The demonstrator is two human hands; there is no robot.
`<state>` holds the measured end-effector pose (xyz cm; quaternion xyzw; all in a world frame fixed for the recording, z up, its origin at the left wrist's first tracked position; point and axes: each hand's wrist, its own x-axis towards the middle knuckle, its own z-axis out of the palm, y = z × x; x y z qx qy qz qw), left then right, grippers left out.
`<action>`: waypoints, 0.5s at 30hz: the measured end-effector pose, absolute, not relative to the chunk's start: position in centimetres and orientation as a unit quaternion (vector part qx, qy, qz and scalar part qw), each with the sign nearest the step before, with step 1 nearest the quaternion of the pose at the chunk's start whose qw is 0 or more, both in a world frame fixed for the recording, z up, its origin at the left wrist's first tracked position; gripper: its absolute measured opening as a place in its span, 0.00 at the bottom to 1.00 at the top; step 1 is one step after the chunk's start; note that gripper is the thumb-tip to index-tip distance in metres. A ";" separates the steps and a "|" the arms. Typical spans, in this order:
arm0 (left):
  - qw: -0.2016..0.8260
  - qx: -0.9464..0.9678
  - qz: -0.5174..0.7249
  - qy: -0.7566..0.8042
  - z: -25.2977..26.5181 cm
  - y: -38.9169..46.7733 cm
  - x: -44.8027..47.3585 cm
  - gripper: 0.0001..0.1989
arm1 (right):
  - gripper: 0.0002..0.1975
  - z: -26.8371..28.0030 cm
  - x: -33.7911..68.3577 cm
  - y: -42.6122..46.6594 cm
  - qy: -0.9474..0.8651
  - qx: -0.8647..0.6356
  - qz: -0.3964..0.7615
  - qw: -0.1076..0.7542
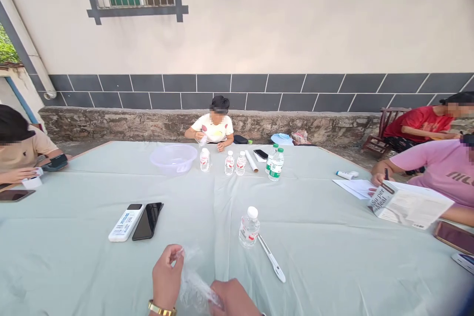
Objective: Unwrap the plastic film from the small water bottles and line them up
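A crumpled, clear plastic bag or film (196, 284) stretches between my two hands, low in the view over the table. My left hand (167, 274), with a gold watch band at the wrist, pinches its upper left edge between thumb and fingertips. Closed around its lower right end is my right hand (233, 296), partly cut off by the frame's bottom. Beyond them stands a small clear water bottle (249, 227) with a white cap, upright. A white pen (272, 259) lies just right of that bottle.
A white power bank (126, 223) and black phone (148, 221) lie left of centre. Farther back are a clear basin (173, 159), several bottles (229, 163) and a white roll (251, 161). A white box (411, 205) stands right. People sit around the table (92, 177).
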<state>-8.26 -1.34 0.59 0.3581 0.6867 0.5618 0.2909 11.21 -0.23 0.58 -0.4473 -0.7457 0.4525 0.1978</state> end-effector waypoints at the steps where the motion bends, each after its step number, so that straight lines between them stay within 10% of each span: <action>1: 0.299 0.425 0.512 0.683 0.4 -1.6 -8.0 0.06 | 0.03 1.5 11.6 0.2 -0.734 -0.468 0.433 0.233; 8: 0.658 0.299 0.525 0.449 2.6 -2.9 -4.7 0.13 | 0.08 1.3 10.4 1.6 -0.561 -0.483 0.525 0.420; 15: 0.351 0.453 0.570 0.589 0.1 -2.5 -3.0 0.08 | 0.15 -1.0 8.0 -1.2 -0.223 -0.438 0.790 0.366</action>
